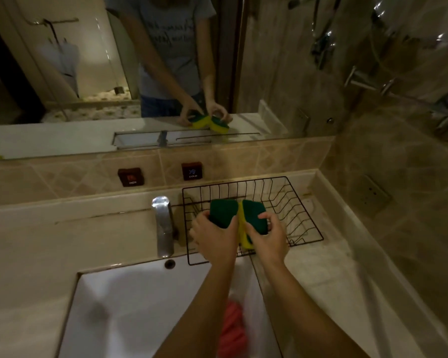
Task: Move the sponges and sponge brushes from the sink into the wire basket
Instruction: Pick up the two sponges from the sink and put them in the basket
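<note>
Two sponges [223, 213] show matt, rough green scouring faces over soft yellow foam. The basket [299, 200] is thin black wire. The tap [163, 226] is brushed metal, the sink [130, 306] glossy white, the surface [321, 275] polished pale stone.

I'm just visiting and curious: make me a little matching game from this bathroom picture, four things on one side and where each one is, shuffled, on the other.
Things:
1. green and yellow sponges
2. wire basket
3. red object
4. tap

Places:
A. lying in the white sink, partly hidden by the arms
B. standing behind the sink, left of the basket
C. held in the left hand and right hand, over the basket
D. sitting on the counter, right of the tap

Pairs: 1-C, 2-D, 3-A, 4-B
</note>
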